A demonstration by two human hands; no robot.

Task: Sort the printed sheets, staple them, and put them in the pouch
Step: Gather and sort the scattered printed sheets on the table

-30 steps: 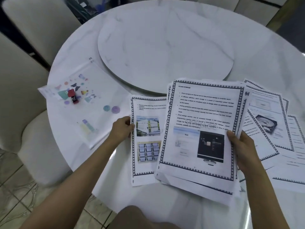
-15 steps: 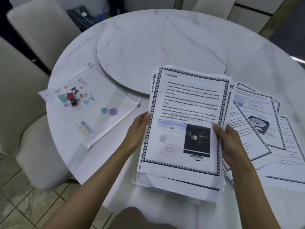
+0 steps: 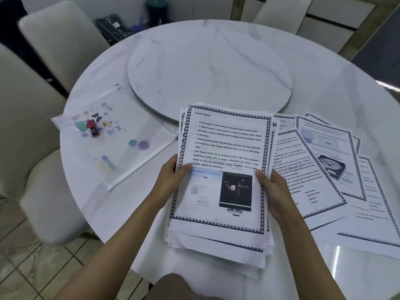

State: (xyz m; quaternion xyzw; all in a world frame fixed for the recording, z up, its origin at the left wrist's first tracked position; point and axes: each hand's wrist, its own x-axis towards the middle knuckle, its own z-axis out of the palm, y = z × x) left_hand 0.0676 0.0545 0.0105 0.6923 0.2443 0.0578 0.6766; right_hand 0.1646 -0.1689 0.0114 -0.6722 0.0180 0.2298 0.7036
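Head view: red stapler point(image 3: 93, 127) on clear pouch point(image 3: 121, 148), left side of marble table point(image 3: 324, 68). Left hand point(image 3: 173, 180) and right hand point(image 3: 273, 191) grasp opposite edges of sheet stack point(image 3: 223, 169) at near table edge. Loose sheets point(image 3: 337, 174) fanned right.

Open tabletop point(image 3: 112, 210) between pouch point(image 3: 121, 148) and held stack point(image 3: 220, 148), stapler point(image 3: 92, 127) on pouch, loose sheets point(image 3: 324, 169) crowding right side

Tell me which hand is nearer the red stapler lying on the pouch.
Left. The left hand grips the stack at its edge toward the stapler; the right hand grips the opposite edge, farther off.
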